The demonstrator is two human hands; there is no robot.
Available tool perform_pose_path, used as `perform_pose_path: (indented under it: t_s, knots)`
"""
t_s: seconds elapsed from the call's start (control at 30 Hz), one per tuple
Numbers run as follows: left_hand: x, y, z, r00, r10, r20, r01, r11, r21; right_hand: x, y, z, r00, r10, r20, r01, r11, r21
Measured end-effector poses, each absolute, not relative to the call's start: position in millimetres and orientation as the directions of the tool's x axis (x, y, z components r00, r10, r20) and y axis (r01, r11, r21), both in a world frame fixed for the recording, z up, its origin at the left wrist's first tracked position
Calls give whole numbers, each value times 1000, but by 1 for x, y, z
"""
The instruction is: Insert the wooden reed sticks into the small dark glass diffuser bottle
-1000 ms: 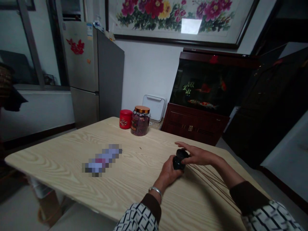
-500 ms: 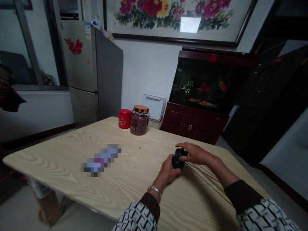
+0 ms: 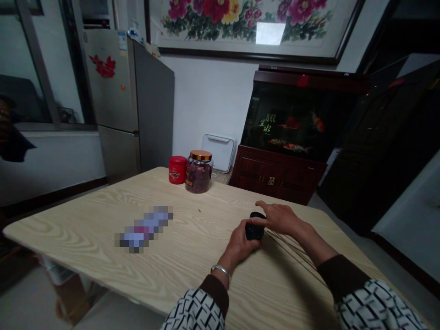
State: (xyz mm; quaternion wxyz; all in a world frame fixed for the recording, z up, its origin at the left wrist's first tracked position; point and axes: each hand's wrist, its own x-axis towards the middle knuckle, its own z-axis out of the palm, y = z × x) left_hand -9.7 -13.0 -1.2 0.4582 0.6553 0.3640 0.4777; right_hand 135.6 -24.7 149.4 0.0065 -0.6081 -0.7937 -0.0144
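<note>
In the head view, the black container is on the right part of the counter, seemingly upright. The left hand wraps its left side; the right hand, fingers spread, extends one digit across its top.

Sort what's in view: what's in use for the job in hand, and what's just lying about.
In use:
black container
left hand, holding it
right hand, at its top
thin brown sticks, perhaps

Lying about:
red jar
glass jar
blurred item
</note>
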Motion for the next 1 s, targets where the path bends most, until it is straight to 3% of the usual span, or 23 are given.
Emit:
perform_pose_path:
  t_s: [0.2,0.37,0.63,0.9,1.0]
  knots:
    - [-11,-15,2,294,914,280,51,-307,950,140,-25,137,-393,920,7,912,390,-127]
    - [-10,-14,0,283,904,319,51,-347,937,132,-29,130,-329,939,100,936,338,-93]
    - [-7,-11,-9,259,901,349,79,-380,922,121,-38,129,-238,962,136,968,246,-48]
    - [-9,-15,-5,286,877,385,9,-405,914,118,-40,119,-159,970,184,982,175,-73]
    - [-15,-15,-1,218,883,415,-23,-421,907,120,-37,113,-121,971,206,984,144,-103]
